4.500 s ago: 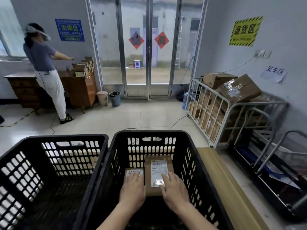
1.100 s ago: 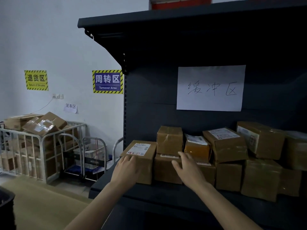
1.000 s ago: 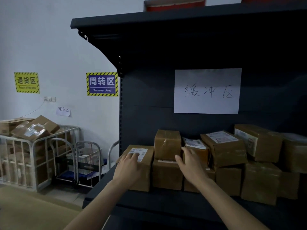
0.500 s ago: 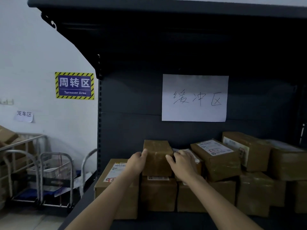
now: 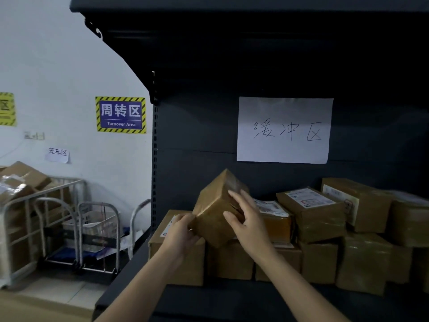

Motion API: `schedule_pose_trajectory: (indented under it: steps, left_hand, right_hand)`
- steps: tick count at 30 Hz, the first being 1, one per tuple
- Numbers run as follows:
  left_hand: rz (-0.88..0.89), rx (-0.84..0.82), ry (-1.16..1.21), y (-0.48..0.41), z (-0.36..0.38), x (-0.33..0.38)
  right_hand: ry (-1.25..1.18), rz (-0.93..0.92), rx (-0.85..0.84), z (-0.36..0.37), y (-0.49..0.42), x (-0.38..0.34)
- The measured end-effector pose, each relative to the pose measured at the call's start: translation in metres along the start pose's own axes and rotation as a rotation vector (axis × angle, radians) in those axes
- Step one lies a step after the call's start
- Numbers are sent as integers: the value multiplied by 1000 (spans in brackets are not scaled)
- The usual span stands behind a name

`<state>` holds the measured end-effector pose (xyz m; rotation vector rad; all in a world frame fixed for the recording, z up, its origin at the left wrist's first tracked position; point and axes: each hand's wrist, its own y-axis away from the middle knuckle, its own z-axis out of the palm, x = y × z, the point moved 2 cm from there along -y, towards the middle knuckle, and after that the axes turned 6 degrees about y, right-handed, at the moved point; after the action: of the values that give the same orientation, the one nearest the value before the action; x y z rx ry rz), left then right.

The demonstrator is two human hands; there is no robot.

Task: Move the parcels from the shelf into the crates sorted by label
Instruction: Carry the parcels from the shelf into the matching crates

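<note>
Parcel [image 5: 213, 205] tilted, left hand [image 5: 183, 233] pinching its lower corner, right hand [image 5: 248, 219] apparently clasping its side.

Dim shot; shelf [image 5: 197, 135] interior v. dark, deep shadow under top board. White wall [image 5: 46, 54] at left brighter. Soft focus throughout, wide-angle bend at edges.

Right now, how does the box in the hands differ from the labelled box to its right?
The held parcel is tilted, one corner up, gripped by the left hand and right hand; the labelled parcel rests on other parcels, untouched. The held parcel's visible faces show no label; the labelled parcel shows a white one on top. Both are brown taped cardboard.
</note>
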<state>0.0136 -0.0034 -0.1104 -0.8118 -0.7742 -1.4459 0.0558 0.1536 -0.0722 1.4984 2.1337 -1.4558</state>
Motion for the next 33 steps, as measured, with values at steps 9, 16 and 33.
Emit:
schedule_pose_trajectory:
  steps: [9, 16, 33]
  left_hand:
    - [135, -69, -101, 39, -6, 10]
    - [385, -109, -354, 65, 21, 16]
    - [218, -75, -344, 67, 12, -1]
  right_hand:
    - [-68, 75, -14, -9, 20, -11]
    - [-773, 565, -34, 3, 40, 10]
    - [-437, 519, -80, -6, 42, 3]
